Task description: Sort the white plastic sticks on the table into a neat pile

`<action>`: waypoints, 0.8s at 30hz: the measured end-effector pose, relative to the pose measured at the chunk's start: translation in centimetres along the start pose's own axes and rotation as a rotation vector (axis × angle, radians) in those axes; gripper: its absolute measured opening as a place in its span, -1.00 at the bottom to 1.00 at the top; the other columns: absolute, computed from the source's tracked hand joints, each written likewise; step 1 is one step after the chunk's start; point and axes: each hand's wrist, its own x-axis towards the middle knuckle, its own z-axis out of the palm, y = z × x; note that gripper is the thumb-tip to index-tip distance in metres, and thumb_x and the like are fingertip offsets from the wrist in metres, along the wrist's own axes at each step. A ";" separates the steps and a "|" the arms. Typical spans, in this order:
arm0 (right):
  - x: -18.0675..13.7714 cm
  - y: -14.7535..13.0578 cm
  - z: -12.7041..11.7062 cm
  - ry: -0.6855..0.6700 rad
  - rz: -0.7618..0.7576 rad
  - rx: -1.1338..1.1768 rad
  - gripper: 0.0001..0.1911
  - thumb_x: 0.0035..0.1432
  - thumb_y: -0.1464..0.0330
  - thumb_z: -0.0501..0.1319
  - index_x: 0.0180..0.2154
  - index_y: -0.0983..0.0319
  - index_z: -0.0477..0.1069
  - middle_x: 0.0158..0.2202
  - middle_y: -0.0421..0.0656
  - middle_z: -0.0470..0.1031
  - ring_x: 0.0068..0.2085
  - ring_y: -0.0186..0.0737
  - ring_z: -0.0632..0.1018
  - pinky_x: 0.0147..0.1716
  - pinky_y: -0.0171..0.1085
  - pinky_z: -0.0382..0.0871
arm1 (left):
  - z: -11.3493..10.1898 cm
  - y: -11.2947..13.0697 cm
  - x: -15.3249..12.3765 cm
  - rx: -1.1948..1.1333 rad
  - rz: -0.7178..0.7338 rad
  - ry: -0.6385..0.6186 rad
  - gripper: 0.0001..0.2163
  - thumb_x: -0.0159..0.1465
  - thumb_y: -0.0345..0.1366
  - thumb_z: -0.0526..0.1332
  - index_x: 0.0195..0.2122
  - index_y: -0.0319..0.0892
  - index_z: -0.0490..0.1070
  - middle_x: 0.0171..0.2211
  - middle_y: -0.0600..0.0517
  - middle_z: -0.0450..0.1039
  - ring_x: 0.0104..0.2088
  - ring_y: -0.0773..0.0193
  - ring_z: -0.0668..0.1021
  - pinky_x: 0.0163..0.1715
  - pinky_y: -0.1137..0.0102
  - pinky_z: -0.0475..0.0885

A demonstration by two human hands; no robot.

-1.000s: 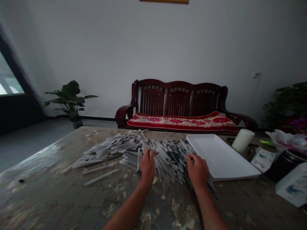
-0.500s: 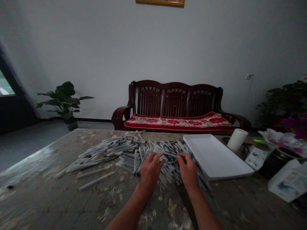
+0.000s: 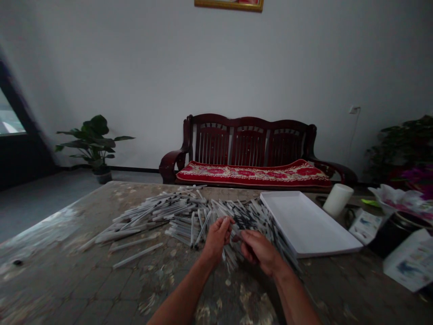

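Observation:
My left hand (image 3: 217, 237) is closed in a pinch above the near side of a heap of pens (image 3: 182, 210) with whitish barrels and dark tips. What lies between its fingertips is hidden. Just to the right, my right hand (image 3: 259, 250) pinches thumb against forefinger, and a short greyish piece, seemingly the end of a pen (image 3: 238, 234), shows at the fingertips. Both hands are close together, with a small gap between them. More pens, many with black ends, lie under and beyond the hands. Two loose pens lie apart at left, the nearer one (image 3: 138, 255) slanted.
A shallow white tray (image 3: 309, 225) sits right of the heap. Beyond it stand a white cylinder (image 3: 338, 199), a black container (image 3: 389, 243) and printed white boxes (image 3: 411, 262). A small black piece (image 3: 17, 262) lies far left. Behind the table is a wooden bench (image 3: 246, 135).
Earlier, a pen was stretched level between both hands; it no longer shows that way. The right hand has come down and left, turning inward, and the hands are nearer each other.

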 end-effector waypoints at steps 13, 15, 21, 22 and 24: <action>2.1 2.8 -0.6 0.590 -0.468 -0.839 -0.63 0.26 0.33 0.03 0.03 0.17 0.46 -0.08 -0.05 0.60 -0.09 -0.09 0.59 -0.11 -0.17 0.41 | -1.2 -0.4 1.7 0.133 -0.117 0.148 -0.69 0.01 -0.03 0.34 -0.43 -0.20 0.48 -0.60 0.17 0.29 -0.71 0.52 0.15 -0.71 0.55 -0.03; 2.2 2.9 -0.9 0.648 -0.527 -0.903 -0.57 0.23 0.38 0.05 0.11 0.22 0.40 0.05 0.00 0.53 0.04 -0.06 0.53 0.00 -0.10 0.38 | -0.8 -0.7 1.7 0.248 -0.126 0.089 -0.74 0.05 -0.08 0.32 -0.40 -0.18 0.49 -0.56 0.12 0.38 -0.71 0.48 0.20 -0.71 0.52 0.02; 1.0 1.9 0.7 0.426 -0.643 -1.193 -0.57 0.21 0.47 0.09 0.07 0.08 0.45 0.21 -0.18 0.40 0.26 0.00 0.30 0.24 0.04 0.12 | -1.9 0.4 1.9 0.793 0.140 0.174 -0.73 0.22 -0.26 0.19 -0.08 -0.17 0.49 -0.34 -0.05 0.55 -0.38 0.19 0.56 -0.37 0.39 0.36; 1.0 1.8 1.1 0.346 -0.641 -1.218 -0.56 0.22 0.46 0.10 0.09 0.06 0.44 0.22 -0.22 0.39 0.30 0.01 0.25 0.27 0.07 0.05 | -2.5 1.0 1.9 0.902 0.181 0.216 -0.69 0.24 -0.28 0.17 -0.01 -0.17 0.46 -0.26 -0.08 0.56 -0.27 0.14 0.58 -0.28 0.36 0.37; 1.1 2.1 1.6 0.222 -0.612 -1.251 -0.55 0.23 0.42 0.12 0.14 0.04 0.39 0.24 -0.25 0.37 0.35 0.05 0.15 0.31 0.14 -0.08 | -3.9 2.2 1.7 1.134 0.196 0.273 -0.69 0.28 -0.29 0.12 0.03 -0.15 0.44 -0.11 -0.13 0.54 -0.14 0.08 0.58 -0.20 0.32 0.36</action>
